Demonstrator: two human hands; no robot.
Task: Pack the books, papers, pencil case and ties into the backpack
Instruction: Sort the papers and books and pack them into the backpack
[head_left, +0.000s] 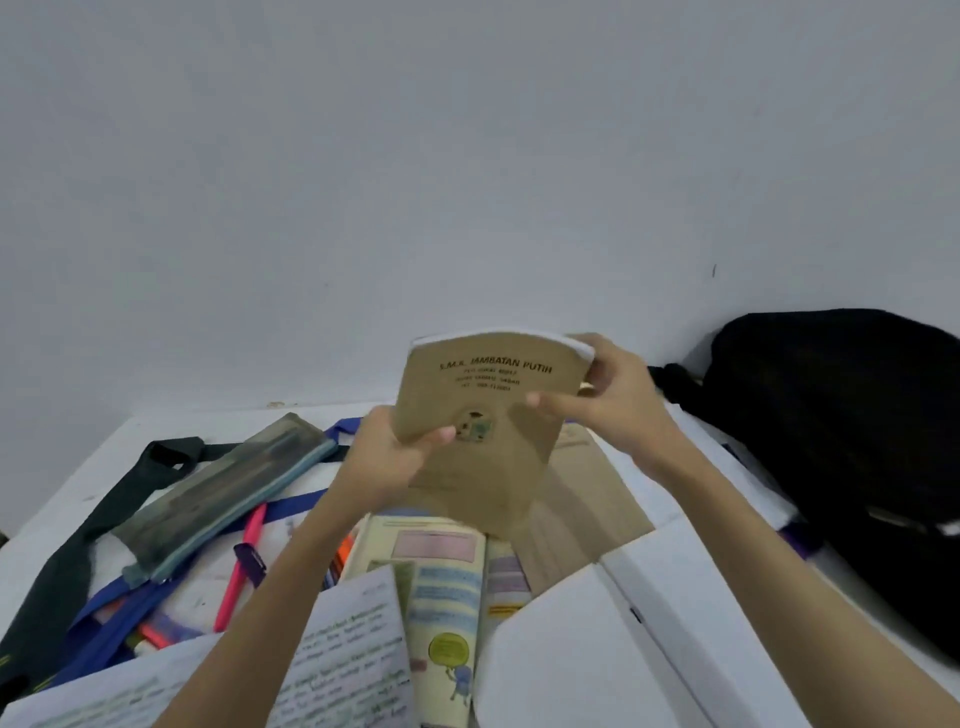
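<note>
pencil case (218, 493) left, backpack (841, 441) right, on table (727, 587)

Head view, forward-down, close over table (649, 582)

the small print under the heading on the brown exercise book (488, 410) is too blurred to read. at five o'clock the frame's right edge cuts off the black backpack (841, 415). at seven o'clock the handwritten papers (348, 660) run off the bottom edge, their writing illegible. the left forearm hides part of the open textbook (441, 597).
</note>
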